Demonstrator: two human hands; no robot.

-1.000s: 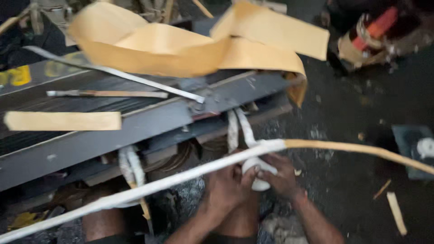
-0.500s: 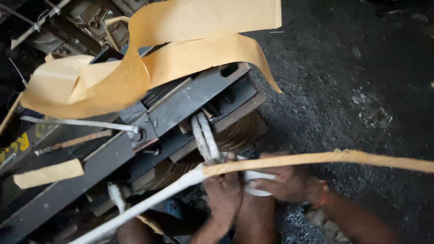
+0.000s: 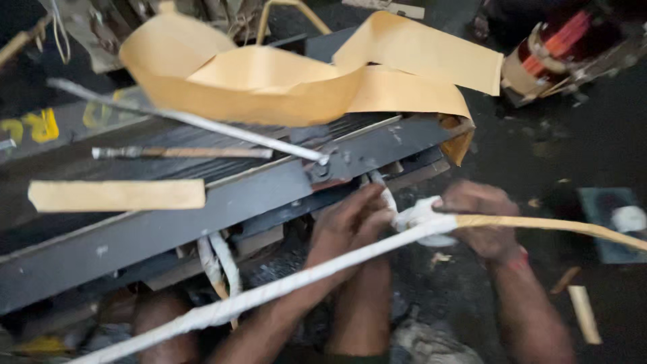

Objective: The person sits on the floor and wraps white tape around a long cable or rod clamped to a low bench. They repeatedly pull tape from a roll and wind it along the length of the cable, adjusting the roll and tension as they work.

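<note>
Gripping the small roll of white cloth tape (image 3: 423, 214), my right hand (image 3: 480, 219) is closed around it just past the edge of the dark metal frame (image 3: 202, 209), while my left hand (image 3: 350, 219) pinches the tape's free end against the taped bundle (image 3: 385, 195) that comes out from under the frame. Both hands sit close together, nearly touching, with the roll between them.

Half a second ago the frame ran steeply across my view and the roll was lower; now my head has swung back, the frame lies nearly level, and my hands have come up closer to its edge. The roll has stayed in my right hand throughout, so I judge the wrapping is still mid-turn, not finished.

A long rod (image 3: 283, 286), wrapped white along most of its length and bare yellowish toward the right, crosses in front of my wrists. Another taped loop (image 3: 217, 259) hangs below the frame to the left. On top lie a strip of tan paper (image 3: 116, 195), a thin metal rod (image 3: 182, 153) and big curled sheets of tan insulating paper (image 3: 269, 81). A copper-wound coil (image 3: 549, 57) stands far off, upper right.
</note>
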